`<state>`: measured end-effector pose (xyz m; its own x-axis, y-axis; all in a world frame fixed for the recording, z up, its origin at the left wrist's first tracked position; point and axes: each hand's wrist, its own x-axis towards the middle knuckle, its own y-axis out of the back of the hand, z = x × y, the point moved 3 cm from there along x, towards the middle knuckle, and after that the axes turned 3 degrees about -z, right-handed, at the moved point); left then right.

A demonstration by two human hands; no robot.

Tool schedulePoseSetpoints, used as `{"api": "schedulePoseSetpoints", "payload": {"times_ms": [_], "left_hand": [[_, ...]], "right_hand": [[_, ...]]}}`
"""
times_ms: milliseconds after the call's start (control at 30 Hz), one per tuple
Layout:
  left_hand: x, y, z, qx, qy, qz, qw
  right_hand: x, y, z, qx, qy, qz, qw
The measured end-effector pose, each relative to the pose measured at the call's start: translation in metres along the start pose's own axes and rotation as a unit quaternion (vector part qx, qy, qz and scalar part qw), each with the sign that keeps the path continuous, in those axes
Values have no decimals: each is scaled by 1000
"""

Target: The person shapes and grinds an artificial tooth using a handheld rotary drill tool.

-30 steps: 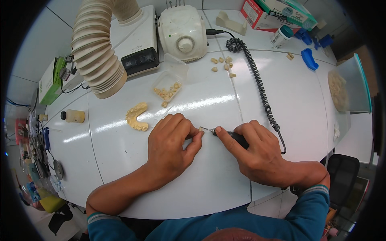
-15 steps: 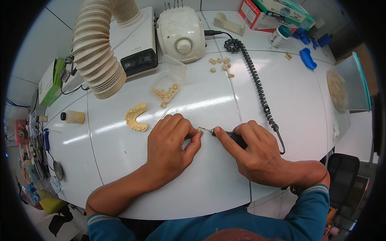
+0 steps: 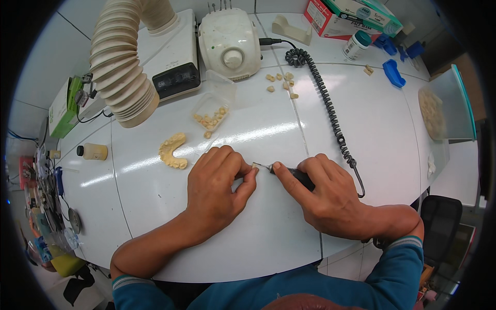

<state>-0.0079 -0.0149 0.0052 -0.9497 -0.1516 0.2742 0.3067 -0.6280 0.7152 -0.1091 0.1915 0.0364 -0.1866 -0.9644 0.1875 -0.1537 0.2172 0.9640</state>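
My left hand (image 3: 217, 181) pinches a small pale piece (image 3: 254, 166), mostly covered by the fingertips, so its kind cannot be made out. My right hand (image 3: 330, 194) is closed round a black rotary handpiece (image 3: 303, 179), index finger laid along its front end. The thin bur at its tip points left and reaches the pale piece. A coiled black cord (image 3: 330, 106) runs from behind the right hand to the white control unit (image 3: 231, 46). Beyond my left hand lies a yellow plaster dental arch (image 3: 168, 150), beside an open clear box (image 3: 199, 106) of small tooth-like pieces.
A ribbed suction hose (image 3: 114, 62) hangs at the upper left, near a small yellowish bottle (image 3: 95, 151). Several loose tooth-like pieces (image 3: 285, 84) lie by the cord. Farther right are a green-capped bottle (image 3: 356, 46), a blue tray (image 3: 394, 74) and a clear bin (image 3: 449, 111).
The whole view has shifted very slightly, with objects a few pixels to the left. Both hands keep the same grip, and the bur stays at the pale piece.
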Motion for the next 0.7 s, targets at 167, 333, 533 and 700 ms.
{"api": "schedulePoseSetpoints", "payload": {"times_ms": [167, 333, 533, 700], "left_hand": [[0, 0, 0, -3, 4, -2, 1000], [0, 0, 0, 1, 2, -3, 1000], [0, 0, 0, -2, -1, -2, 1000], [0, 0, -1, -1, 1, -3, 1000]], "right_hand": [[0, -1, 0, 0, 1, 0, 1000], [0, -1, 0, 0, 1, -3, 1000], [-1, -2, 0, -2, 1, -5, 1000], [0, -3, 1, -5, 0, -6, 1000]]}}
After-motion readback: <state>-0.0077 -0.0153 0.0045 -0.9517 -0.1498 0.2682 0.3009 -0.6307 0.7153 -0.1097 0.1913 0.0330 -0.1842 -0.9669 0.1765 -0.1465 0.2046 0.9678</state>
